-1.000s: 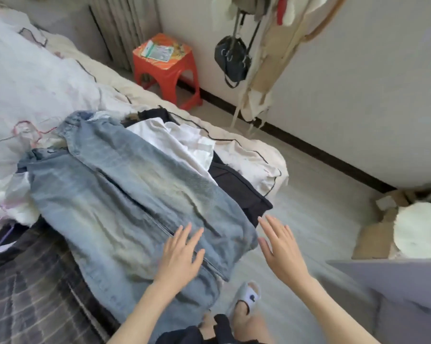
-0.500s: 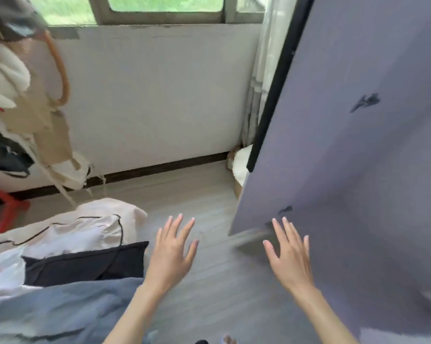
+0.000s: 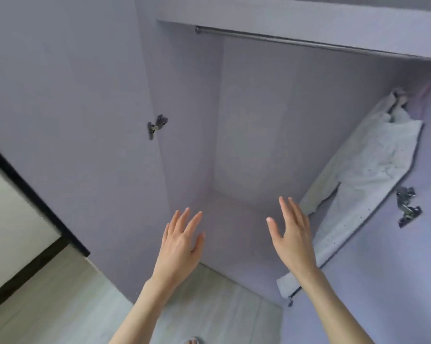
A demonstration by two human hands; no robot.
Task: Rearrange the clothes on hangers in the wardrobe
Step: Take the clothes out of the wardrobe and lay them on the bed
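My left hand (image 3: 181,240) and right hand (image 3: 292,235) hover spread, holding nothing, before the open lilac wardrobe (image 3: 271,125). A pale garment (image 3: 363,180), perhaps hangered, hangs at its right.

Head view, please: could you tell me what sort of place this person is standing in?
Most likely a bedroom or dressing area at home, facing an open lilac wardrobe: a metal hanging rail runs across the top, a pale garment hangs at the right, and door hinges show.

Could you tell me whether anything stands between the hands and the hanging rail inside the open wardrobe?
Nothing visible does. The left hand and right hand are open and hold nothing, in front of the open wardrobe. The space up to the hanging rail is bare. The only garment in view, a pale one, hangs at the right side, clear of that path.
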